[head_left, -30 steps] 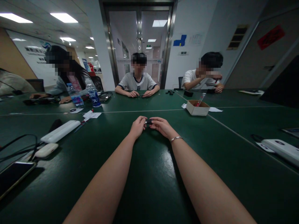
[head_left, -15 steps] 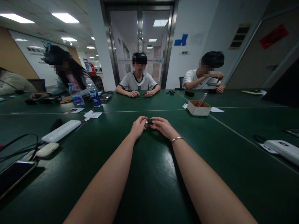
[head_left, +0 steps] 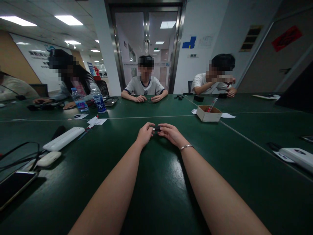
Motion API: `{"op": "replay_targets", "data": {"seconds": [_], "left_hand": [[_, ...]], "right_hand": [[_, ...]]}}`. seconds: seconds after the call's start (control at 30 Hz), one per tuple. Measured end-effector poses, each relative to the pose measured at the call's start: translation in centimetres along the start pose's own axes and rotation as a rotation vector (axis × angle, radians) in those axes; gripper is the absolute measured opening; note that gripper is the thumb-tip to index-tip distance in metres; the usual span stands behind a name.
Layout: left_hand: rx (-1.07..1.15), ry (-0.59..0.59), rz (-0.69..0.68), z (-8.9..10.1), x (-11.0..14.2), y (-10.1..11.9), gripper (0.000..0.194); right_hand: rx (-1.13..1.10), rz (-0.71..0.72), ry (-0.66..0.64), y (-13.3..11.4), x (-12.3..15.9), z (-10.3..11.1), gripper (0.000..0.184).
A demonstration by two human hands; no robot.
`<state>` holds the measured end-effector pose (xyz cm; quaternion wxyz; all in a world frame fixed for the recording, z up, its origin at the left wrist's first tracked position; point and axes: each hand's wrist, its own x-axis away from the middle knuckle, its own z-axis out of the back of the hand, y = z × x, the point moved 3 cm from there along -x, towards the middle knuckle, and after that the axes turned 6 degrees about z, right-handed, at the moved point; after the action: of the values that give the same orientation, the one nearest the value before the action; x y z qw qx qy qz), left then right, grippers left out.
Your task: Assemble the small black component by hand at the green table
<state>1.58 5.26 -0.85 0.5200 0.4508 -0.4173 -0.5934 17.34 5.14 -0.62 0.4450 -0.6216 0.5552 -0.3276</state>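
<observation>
A small black object with a silvery left end (head_left: 157, 129), its exact kind too small to make out, is held level between my two hands. My left hand (head_left: 145, 133) pinches the silvery end between thumb and fingers. At the black end, my right hand (head_left: 172, 133) is closed with thumb and fingertips; a silver bracelet (head_left: 186, 147) circles that wrist. Both forearms stretch forward over the dark green table (head_left: 156, 186). Whether the hands rest on the tabletop I cannot tell.
To the left lie a phone (head_left: 17, 186), black cables, a white case (head_left: 49, 159) and a long white device (head_left: 64, 138). Two bottles (head_left: 98, 101) stand further back. Ahead right is a small open box (head_left: 209, 115). Several people sit around the table.
The black object and both hands stay almost in place, with only slight finger shifts. The whole view has tilted very slightly.
</observation>
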Motion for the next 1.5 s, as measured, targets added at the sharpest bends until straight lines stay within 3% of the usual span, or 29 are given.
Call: {"op": "replay_targets", "data": {"seconds": [1.0, 1.23, 1.5], "left_hand": [[0.077, -0.020, 0.020, 0.0, 0.2, 0.1, 0.030], [0.042, -0.003, -0.042, 0.0, 0.0, 0.2, 0.027], [0.031, 0.011, -0.042, 0.0, 1.6, 0.8, 0.027]], "right_hand": [[0.009, 0.006, 0.003, 0.0, 0.1, 0.2, 0.016], [0.004, 0.012, 0.003, 0.0, 0.2, 0.2, 0.015], [0.077, 0.087, -0.029, 0.0, 1.4, -0.2, 0.025]]}}
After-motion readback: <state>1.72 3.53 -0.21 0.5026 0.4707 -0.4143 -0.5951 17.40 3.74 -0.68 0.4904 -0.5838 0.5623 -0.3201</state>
